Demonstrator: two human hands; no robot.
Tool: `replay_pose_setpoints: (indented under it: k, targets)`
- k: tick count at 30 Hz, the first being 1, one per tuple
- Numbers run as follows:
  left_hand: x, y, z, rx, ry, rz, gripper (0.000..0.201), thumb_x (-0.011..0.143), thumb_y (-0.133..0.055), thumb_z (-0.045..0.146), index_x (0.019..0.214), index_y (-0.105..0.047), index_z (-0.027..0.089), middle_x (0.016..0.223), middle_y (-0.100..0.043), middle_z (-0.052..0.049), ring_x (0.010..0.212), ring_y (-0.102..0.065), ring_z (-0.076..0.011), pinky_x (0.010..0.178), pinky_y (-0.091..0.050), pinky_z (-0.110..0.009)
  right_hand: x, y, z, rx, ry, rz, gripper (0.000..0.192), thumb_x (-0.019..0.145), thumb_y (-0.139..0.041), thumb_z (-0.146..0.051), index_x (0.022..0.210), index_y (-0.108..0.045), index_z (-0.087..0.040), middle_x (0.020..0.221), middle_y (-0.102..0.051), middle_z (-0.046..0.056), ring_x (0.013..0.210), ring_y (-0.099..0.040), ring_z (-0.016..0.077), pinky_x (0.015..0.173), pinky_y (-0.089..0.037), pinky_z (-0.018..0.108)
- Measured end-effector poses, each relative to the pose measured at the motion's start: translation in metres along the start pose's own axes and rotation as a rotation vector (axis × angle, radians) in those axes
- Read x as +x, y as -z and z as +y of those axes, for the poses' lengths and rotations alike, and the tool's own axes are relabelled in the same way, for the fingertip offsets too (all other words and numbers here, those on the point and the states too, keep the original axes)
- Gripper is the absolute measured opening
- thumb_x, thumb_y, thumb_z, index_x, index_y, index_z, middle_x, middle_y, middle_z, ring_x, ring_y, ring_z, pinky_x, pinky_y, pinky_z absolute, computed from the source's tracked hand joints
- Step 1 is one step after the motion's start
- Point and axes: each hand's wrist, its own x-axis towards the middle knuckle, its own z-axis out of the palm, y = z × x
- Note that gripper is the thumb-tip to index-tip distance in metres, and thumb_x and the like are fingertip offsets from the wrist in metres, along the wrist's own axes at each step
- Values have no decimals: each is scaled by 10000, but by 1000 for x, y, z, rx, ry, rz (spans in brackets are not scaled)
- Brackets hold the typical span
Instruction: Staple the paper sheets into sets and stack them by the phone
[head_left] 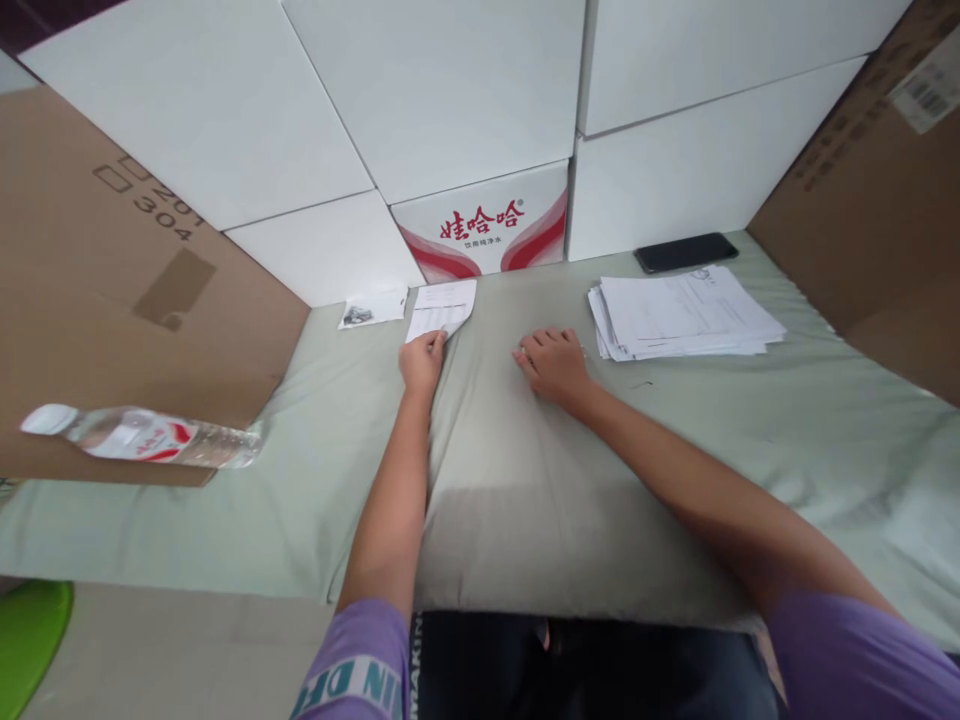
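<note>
My left hand (421,364) pinches the near edge of a printed paper sheet (441,302), whose near right corner curls up. To the right, my right hand (555,366) rests on the pale green cloth (517,460) with its fingers curled in. Whatever may be inside those fingers is too small or hidden to name. A stack of printed papers (690,312) lies just right of that hand, its sheets slightly fanned. Beside the pinched sheet, on its left, lies a small white packet with a dark picture (373,308).
A black phone (686,252) lies behind the stack. White boxes (480,90) form a wall at the back, with brown cartons (112,290) at both sides. At left is a water bottle (161,437). A green stool (34,640) shows at the lower left.
</note>
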Motion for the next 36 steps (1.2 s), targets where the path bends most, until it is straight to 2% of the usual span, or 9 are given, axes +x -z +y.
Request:
replay_pose_setpoints:
  k: [4, 8, 15, 19, 23, 27, 28, 32, 36]
  targets:
    - [5, -5, -9, -274, 91, 56, 200, 843, -710, 390, 818, -775, 203, 797, -756, -34, 777, -664, -209, 751, -456, -307, 0, 1, 0, -2, -6, 1, 438, 1066, -352, -389, 1043, -713, -142, 1048, -725, 142, 970, -539, 275, 835, -231, 405]
    - [8, -6, -10, -428, 115, 91, 159, 766, -766, 335, 731, -699, 194, 682, -656, 15, 679, -576, -155, 719, -453, -279, 0, 0, 1, 0, 3, 12, 434, 1066, -349, -383, 1029, -710, -146, 1042, -725, 142, 966, -537, 272, 829, -228, 399]
    - [11, -7, -6, -668, 41, 57, 255, 873, -651, 364, 698, -580, 191, 611, -471, 43, 582, -425, -108, 597, -358, -245, 0, -2, 1, 1, 3, 12, 431, 1062, -353, -388, 1041, -710, -148, 1053, -726, 136, 967, -543, 269, 831, -230, 399]
    - [9, -11, -10, -699, 21, 96, 217, 894, -628, 401, 837, -558, 205, 595, -445, 67, 549, -404, -105, 575, -336, -239, 0, 0, 1, 6, -3, -2, 441, 1064, -342, -391, 1038, -707, -145, 1054, -724, 143, 967, -542, 268, 834, -229, 399]
    - [7, -10, -9, -644, -20, 84, 211, 878, -647, 334, 1016, -532, 224, 644, -553, 69, 571, -476, -111, 618, -377, -237, 1, 1, 1, 2, -1, 0, 445, 1069, -332, -391, 1037, -704, -149, 1054, -726, 127, 974, -549, 265, 846, -231, 403]
    - [4, -3, -2, -468, -162, 51, 122, 910, -606, 307, 991, -619, 216, 828, -673, -10, 748, -602, -152, 695, -437, -265, 0, 0, 1, 7, 2, -6, 449, 1071, -326, -396, 1046, -704, -154, 1065, -727, 122, 982, -554, 268, 847, -236, 406]
    - [4, -1, -1, -417, -221, 20, 116, 926, -564, 275, 974, -650, 212, 883, -683, -31, 809, -618, -167, 725, -453, -277, 0, 0, 1, 10, 1, -5, 454, 1072, -322, -398, 1049, -704, -153, 1070, -726, 127, 988, -554, 272, 846, -237, 406]
    - [1, 1, 3, -189, -409, -151, 326, 893, -451, 135, 973, -757, 214, 991, -644, -74, 940, -618, -205, 840, -483, -331, 1, -2, 2, 22, 1, -7, 476, 1071, -310, -405, 1059, -708, -144, 1076, -721, 155, 1004, -549, 286, 846, -238, 410]
    - [-1, 0, 8, 39, -466, -181, 355, 846, -623, 277, 1168, -757, 213, 1094, -636, -96, 1064, -593, -268, 926, -473, -395, 1, -2, 2, 14, 4, 10, 468, 1071, -317, -404, 1040, -708, -149, 1049, -724, 138, 991, -551, 280, 850, -239, 412]
